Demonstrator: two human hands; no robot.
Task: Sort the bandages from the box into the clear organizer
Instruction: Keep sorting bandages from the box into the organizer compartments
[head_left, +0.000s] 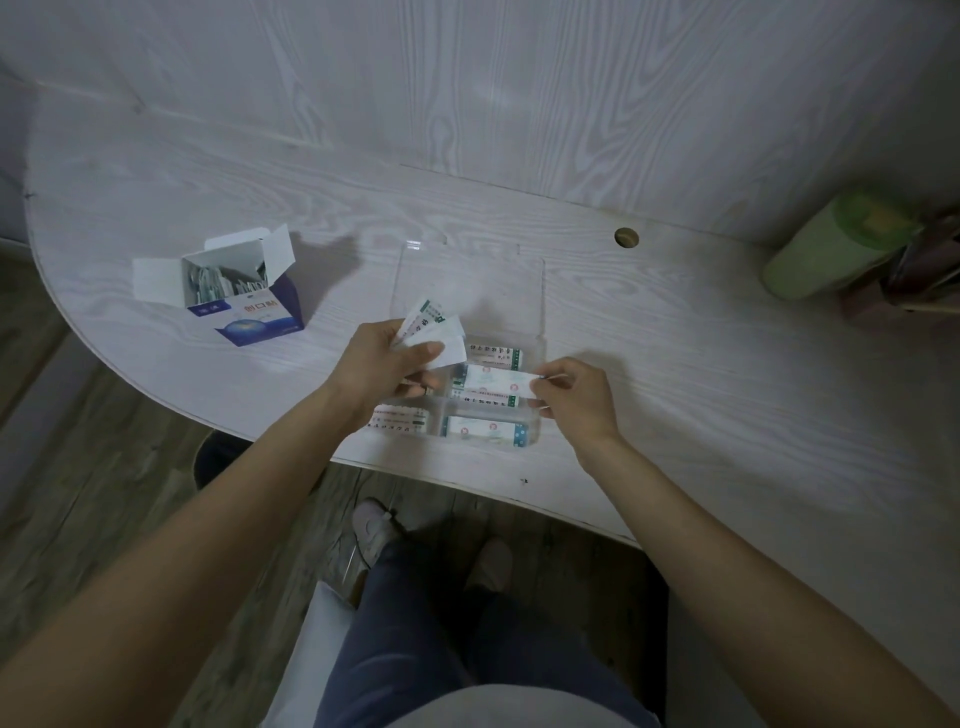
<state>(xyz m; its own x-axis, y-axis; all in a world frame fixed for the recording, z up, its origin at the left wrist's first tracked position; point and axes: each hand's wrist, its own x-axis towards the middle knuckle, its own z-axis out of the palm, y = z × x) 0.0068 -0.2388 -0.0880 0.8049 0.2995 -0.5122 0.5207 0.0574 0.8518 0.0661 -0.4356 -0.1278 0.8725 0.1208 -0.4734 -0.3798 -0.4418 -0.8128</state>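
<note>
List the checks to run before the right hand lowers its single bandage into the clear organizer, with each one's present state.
1. Right hand pinches one white wrapped bandage by its end: ok.
2. Bandage is over the clear plastic organizer: ok.
3. Which compartment lies under it: cannot tell.
4. Left hand holds the fanned spare bandages securely: ok.
5. Far organizer compartments have room: ok.
6. Open blue-and-white cardboard box holds more bandages: ok.
</note>
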